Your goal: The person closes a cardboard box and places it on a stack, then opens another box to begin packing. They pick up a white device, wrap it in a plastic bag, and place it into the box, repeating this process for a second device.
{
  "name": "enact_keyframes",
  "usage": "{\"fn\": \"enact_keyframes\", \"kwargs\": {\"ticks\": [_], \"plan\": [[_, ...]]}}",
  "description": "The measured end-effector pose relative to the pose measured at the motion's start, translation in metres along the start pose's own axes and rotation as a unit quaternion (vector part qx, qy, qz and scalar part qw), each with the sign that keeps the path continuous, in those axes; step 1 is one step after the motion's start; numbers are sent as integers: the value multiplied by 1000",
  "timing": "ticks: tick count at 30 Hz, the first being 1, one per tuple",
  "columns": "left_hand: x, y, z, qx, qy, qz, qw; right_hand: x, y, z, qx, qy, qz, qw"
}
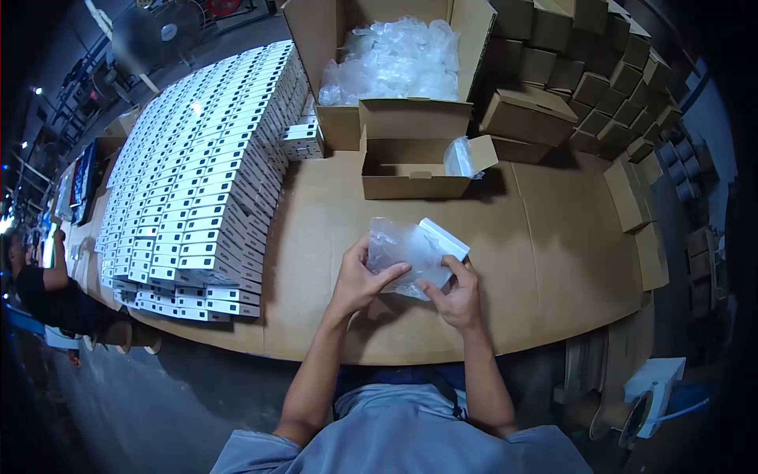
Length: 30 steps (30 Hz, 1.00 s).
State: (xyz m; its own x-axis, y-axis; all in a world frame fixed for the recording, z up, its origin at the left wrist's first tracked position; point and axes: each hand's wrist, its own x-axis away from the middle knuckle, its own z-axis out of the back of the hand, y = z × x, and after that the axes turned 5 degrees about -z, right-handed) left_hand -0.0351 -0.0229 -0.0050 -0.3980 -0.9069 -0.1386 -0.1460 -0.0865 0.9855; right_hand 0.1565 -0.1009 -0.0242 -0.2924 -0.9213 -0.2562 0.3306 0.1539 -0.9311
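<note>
Over the cardboard-covered table, my left hand [362, 276] is closed on the left side of a clear plastic bag [392, 241]. My right hand [458, 294] grips a white box [444, 238] at its right side, with the thumb on the plastic. The box lies partly inside or behind the bag; which of these I cannot tell. Beyond my hands stands an open brown carton [414, 188], with a plastic-wrapped item [459, 158] at its right end.
Stacked white boxes [189, 197] fill the table's left side. At the back is a large carton [309, 39] of clear bags [395, 63]. Brown cartons [529, 114] are piled at the back right. A person [47, 276] is at the far left.
</note>
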Motion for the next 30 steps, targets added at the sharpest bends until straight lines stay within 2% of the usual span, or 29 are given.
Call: {"fn": "enact_keyframes", "kwargs": {"ticks": [1, 4, 7, 10, 14, 18, 22, 27, 30], "plan": [[2, -1, -1, -4, 4, -4, 1000, -1, 0, 0, -28, 10, 29, 999], [9, -5, -2, -22, 8, -14, 1000, -16, -1, 25, -143, 20, -64, 987], [13, -5, 0, -39, 6, -19, 999, -34, -41, 33, -177, 117, 38, 977], [10, -4, -1, -28, 9, -20, 999, -44, -48, 44, -207, 26, 105, 972], [13, -8, 0, -34, 8, -31, 999, -48, -52, 49, -151, -23, 71, 986], [13, -8, 0, -61, 8, -36, 997, -52, -50, 50, -119, -92, 88, 985], [13, -6, 2, -70, -7, -18, 997, -55, -52, 49, -155, -2, 66, 986], [11, -2, 2, -68, 0, -9, 998, -58, -49, 57, -125, -71, 65, 987], [9, -7, 3, -80, -9, -18, 997, -57, -51, 54, -130, -22, 99, 986]]}}
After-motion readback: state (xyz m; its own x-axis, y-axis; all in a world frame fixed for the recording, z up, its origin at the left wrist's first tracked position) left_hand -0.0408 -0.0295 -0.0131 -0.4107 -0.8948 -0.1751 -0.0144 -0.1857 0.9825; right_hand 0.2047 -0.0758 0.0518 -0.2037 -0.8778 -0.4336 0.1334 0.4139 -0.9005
